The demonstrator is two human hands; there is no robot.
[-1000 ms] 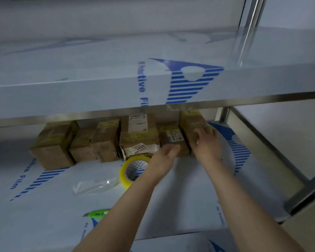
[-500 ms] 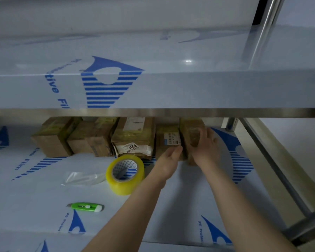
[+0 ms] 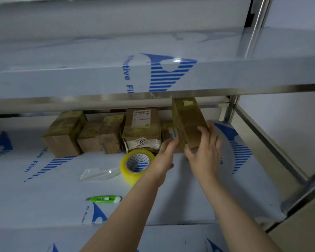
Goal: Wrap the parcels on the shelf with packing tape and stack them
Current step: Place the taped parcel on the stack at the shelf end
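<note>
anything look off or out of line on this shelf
The rightmost parcel is out of line: the right hand grips it tilted, and it stands higher than the other parcels in the row, its top close under the upper shelf. A loose clear strip lies left of the tape roll.

You read "3408" on the white label (image 3: 141,142) fronting the middle parcel (image 3: 144,130), blue "tive Fi" on the upper shelf edge (image 3: 80,80), "Film" and "PE Protec" on the lower shelf film (image 3: 189,197), its top label (image 3: 141,118) too small for you.
</note>
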